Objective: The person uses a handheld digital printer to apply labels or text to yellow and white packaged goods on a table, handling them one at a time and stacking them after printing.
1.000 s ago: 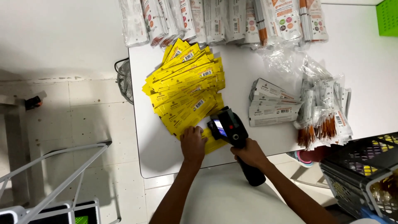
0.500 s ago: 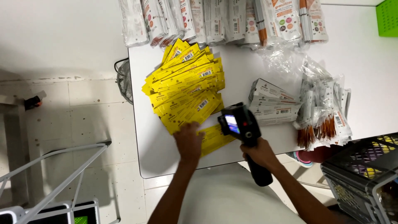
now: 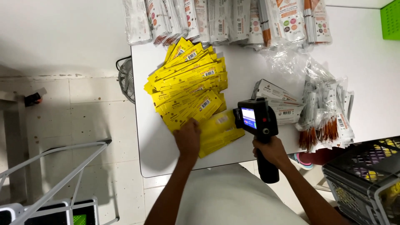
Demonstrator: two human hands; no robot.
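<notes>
pressing flat, palm down with arm stretched forward, the left hand (image 3: pixel 188 138) rests on the yellow packets (image 3: pixel 189 89) fanned across the white table (image 3: pixel 250 62), while the right hand (image 3: pixel 271 151) grips the black handheld scanner (image 3: pixel 258 125) upright by its handle just beside them.

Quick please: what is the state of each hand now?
Left hand: open, pressing flat on the yellow packets.
Right hand: closed, holding the black handheld device.
</notes>
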